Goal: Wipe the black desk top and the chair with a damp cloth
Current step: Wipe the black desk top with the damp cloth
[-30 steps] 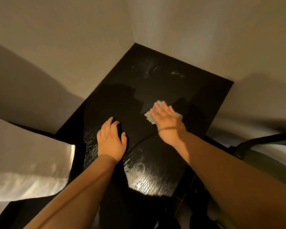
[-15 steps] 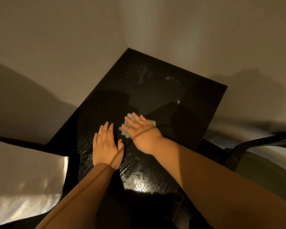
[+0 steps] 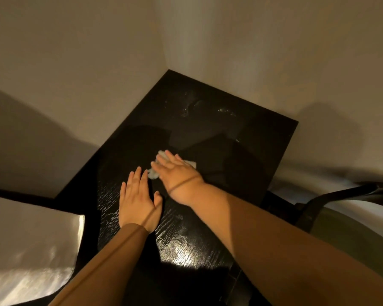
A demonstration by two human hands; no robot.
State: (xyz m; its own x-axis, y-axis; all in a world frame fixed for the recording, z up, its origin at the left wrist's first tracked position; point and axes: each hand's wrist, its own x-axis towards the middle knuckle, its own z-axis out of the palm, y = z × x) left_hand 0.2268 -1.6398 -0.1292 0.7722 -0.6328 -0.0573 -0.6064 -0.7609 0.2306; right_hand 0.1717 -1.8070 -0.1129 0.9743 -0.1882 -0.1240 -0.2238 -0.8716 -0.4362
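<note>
The black desk top (image 3: 241, 151) fills the room's corner, with wet streaks shining near its back and front. A small pale cloth (image 3: 155, 173) lies at the middle of the desk. My right hand (image 3: 177, 175) presses flat on the cloth with straight fingers and covers most of it. My left hand (image 3: 137, 197) rests flat on the desk just left of it, fingers straight, holding nothing. The chair (image 3: 332, 199) shows as a dark curved frame with a greenish seat at the right edge.
Two pale walls (image 3: 97, 74) meet behind the desk. A white pillow or bedding (image 3: 27, 250) lies at the lower left, close to the desk's left side. The chair stands close against the desk's right side.
My right hand slid the cloth leftward across the desk, from the right of centre until it is close to my left hand. The left hand stayed flat in nearly the same spot.
</note>
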